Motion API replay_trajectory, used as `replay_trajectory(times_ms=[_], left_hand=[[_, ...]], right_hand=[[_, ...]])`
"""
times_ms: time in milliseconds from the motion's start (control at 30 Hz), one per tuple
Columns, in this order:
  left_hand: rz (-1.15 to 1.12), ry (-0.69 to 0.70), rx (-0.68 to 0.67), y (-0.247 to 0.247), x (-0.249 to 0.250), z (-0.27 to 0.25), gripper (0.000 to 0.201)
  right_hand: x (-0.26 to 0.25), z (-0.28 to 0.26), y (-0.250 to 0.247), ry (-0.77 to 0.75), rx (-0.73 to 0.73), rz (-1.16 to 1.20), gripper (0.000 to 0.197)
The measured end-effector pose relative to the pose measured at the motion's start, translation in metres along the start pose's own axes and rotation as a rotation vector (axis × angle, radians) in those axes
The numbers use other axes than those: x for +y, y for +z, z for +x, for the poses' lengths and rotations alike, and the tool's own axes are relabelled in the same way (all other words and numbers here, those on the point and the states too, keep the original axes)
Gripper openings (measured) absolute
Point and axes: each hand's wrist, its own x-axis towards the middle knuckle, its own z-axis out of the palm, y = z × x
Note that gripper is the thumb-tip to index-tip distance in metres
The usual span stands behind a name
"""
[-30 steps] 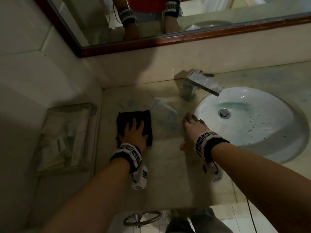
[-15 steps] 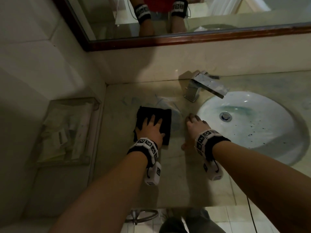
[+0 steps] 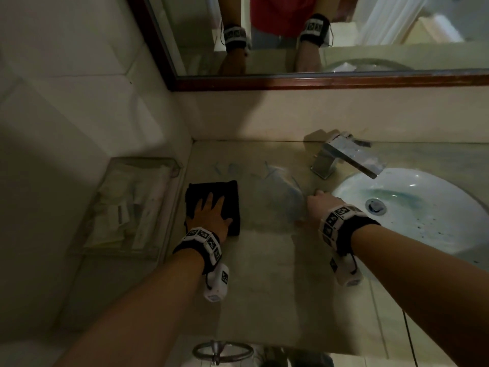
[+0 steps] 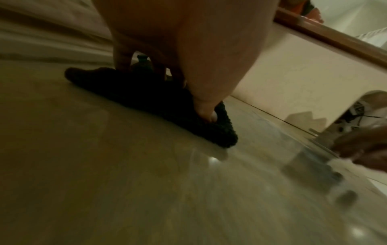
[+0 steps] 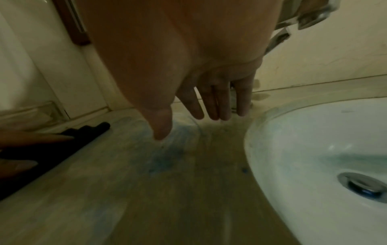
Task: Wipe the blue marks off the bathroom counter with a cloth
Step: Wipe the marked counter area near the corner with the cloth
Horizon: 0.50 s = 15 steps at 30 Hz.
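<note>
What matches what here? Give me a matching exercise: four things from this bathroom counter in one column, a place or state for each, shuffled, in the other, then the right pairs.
Things:
1. black cloth
2. right hand
3. faucet
4. blue smear

Places or states:
A. on the counter between the two hands
B. pressed flat under the left hand
C. at the back of the counter, spout over the sink
D. fingers straight, resting on the counter beside the sink, holding nothing

Pairs: 1-B, 2-D, 3-C, 4-A
</note>
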Motion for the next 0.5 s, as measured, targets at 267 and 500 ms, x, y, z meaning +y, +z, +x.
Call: replay_trajectory(times_ms=[267,500], left_hand=[[0.011,-0.009,-0.013,-0.008,-0.018,0.033,0.079],[0.021,0.002,-0.022,-0.022,-0.02,0.062,0.079]], right_hand=[[-0.02,0.059,-0.043,-0.137,0.076,0.132,0.051],[-0.019,0.099,-0.06,-0.089,0.06,0.078,0.06]])
